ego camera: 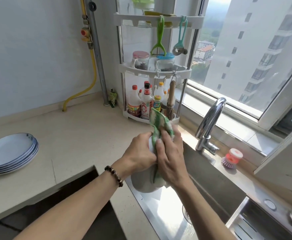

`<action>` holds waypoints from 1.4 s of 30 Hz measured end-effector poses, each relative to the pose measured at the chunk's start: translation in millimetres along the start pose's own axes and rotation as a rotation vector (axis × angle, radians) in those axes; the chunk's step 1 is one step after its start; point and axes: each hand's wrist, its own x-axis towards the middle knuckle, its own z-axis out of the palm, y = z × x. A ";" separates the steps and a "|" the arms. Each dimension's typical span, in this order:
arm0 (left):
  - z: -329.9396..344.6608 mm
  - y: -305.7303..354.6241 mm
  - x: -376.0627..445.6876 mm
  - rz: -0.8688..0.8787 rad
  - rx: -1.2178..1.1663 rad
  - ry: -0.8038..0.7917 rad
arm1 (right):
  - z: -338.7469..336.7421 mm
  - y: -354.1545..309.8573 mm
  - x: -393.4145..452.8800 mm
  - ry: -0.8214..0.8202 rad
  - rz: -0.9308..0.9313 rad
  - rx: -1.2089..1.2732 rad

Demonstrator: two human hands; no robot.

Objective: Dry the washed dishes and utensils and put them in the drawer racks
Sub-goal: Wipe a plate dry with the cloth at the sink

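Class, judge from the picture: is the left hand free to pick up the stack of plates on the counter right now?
Probably not yet. The left hand grips a white dish being wiped with the cloth; the plates sit unobstructed to its left.

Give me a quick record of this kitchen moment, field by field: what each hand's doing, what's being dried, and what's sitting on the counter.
left hand: grips a white dish over the sink
right hand: presses a green and white cloth against the dish
plates: stacked on the counter, at the left, apart from the hands
rack: in the corner, holds bottles, jars and hanging peelers
tap: right of the hands; whether it runs, cannot tell
brush: on the sink's ledge
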 end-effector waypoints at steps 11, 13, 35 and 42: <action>-11.9 5.6 -3.1 0.051 0.057 -0.053 | -0.1 12.5 -6.1 0.051 0.018 0.222; -11.8 8.3 -5.6 0.087 0.063 -0.069 | -5.2 24.1 6.9 0.134 0.153 0.259; -21.5 4.7 -10.7 0.127 0.085 -0.047 | 8.0 28.2 10.7 0.219 0.269 0.390; -22.0 0.8 -11.1 0.108 0.000 -0.046 | 5.2 25.7 20.2 0.179 0.289 0.397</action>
